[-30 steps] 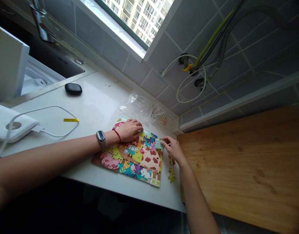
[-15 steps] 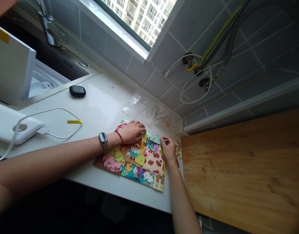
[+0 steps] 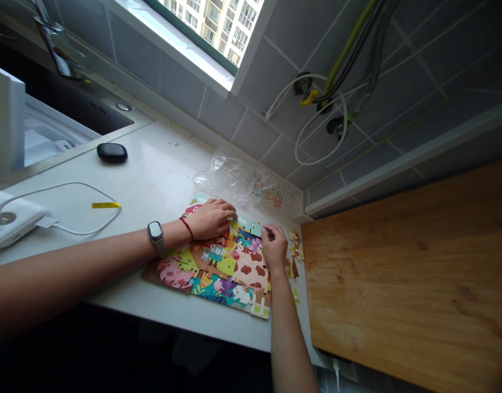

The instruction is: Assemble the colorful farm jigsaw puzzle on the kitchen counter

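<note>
A colourful farm-animal jigsaw puzzle lies flat on the counter, with a spotted cow and a pink pig on it. My left hand rests palm down over its upper left part, fingers stretched to the right and slightly bent. At the upper right edge my right hand pinches a pale green puzzle piece between thumb and forefinger. That piece sits along the top row; whether it is fully seated I cannot tell. Loose puzzle pieces lie to the right of my right hand, partly behind my forearm.
Behind the puzzle lies a crumpled clear plastic bag. A wooden board borders the counter's right side. To the left are a black case, a white device with a cable, a yellow strip and the sink.
The view has shifted, so the scene sits further left. Both hands keep nearly the same places on the puzzle, and more loose pieces show beside my right forearm.
</note>
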`<act>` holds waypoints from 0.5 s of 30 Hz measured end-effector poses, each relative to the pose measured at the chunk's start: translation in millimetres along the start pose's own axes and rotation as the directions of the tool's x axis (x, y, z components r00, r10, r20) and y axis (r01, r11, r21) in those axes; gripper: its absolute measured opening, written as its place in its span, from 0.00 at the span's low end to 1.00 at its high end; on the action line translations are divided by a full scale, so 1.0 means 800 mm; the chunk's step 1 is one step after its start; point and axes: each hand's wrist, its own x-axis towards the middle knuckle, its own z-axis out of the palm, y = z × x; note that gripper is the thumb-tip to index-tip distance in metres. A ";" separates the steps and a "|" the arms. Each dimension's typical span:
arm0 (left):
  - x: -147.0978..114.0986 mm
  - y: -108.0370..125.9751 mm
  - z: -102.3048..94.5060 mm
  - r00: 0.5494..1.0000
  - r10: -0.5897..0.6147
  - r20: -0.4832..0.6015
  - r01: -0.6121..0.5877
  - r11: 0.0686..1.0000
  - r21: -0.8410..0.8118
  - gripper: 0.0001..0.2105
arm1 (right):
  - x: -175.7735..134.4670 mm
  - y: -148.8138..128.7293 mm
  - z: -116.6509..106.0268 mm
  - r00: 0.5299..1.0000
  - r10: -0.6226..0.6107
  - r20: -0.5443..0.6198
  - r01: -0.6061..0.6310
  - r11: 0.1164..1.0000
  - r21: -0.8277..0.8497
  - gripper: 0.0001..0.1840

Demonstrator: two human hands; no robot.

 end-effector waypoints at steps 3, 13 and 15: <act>0.000 -0.001 0.001 1.000 0.008 0.005 -0.008 1.000 0.015 0.12 | -0.002 -0.002 -0.001 0.999 -0.020 0.028 0.020 1.000 0.016 0.13; 0.000 0.002 -0.004 1.000 0.003 0.020 -0.003 1.000 -0.005 0.13 | -0.003 -0.004 -0.012 0.982 -0.046 0.185 0.038 0.998 0.048 0.18; 0.001 0.001 -0.004 1.000 0.002 0.024 -0.002 1.000 0.002 0.13 | -0.003 -0.003 -0.012 0.983 -0.040 0.180 0.030 0.998 0.062 0.17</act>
